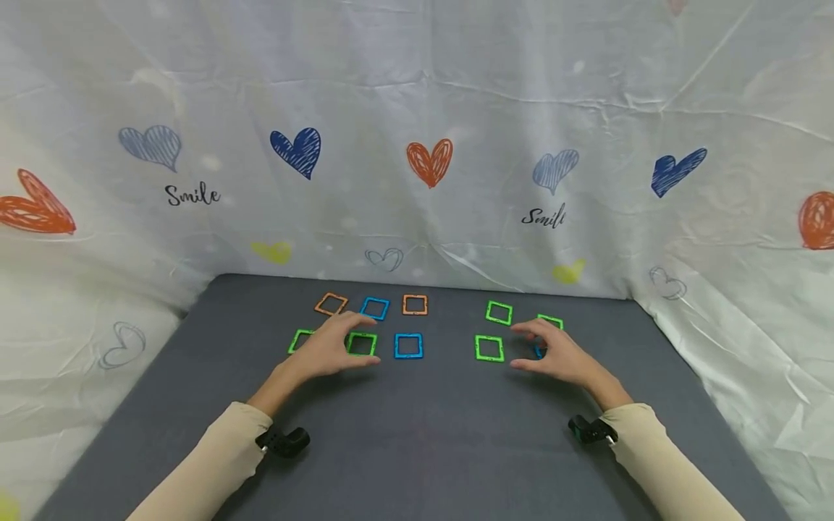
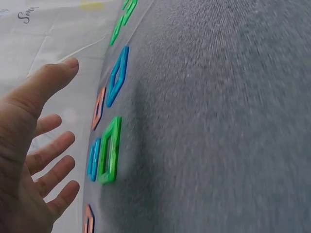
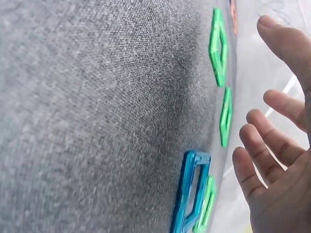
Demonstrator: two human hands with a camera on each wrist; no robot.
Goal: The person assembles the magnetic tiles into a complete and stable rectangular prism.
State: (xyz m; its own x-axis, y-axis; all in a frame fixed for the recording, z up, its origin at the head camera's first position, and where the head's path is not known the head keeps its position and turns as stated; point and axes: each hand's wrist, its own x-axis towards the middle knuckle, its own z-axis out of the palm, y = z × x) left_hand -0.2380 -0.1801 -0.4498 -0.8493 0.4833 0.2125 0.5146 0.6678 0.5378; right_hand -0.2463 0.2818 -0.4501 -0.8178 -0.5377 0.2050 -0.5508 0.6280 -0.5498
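Note:
My left hand [image 1: 326,352] hovers over the left group of flat square magnetic tiles, fingers spread and holding nothing. Nearest it is a green tile [image 1: 362,334], with another green tile [image 1: 291,345] partly hidden behind the hand and a blue tile [image 1: 408,357] to the right. On the other side, my right hand [image 1: 562,356] is also spread and holds nothing. It partly covers a blue tile [image 1: 538,352], seen more fully as the blue tile [image 3: 182,194] in the right wrist view. A green tile [image 1: 478,349] lies left of its fingertips.
Farther back on the dark grey table [image 1: 417,434] lie an orange tile [image 1: 331,294], a blue tile [image 1: 375,299] and another orange tile [image 1: 415,312]. Two green tiles, one left [image 1: 499,303] and one right [image 1: 550,318], lie at back right. A white curtain [image 1: 365,79] with printed hearts surrounds the table.

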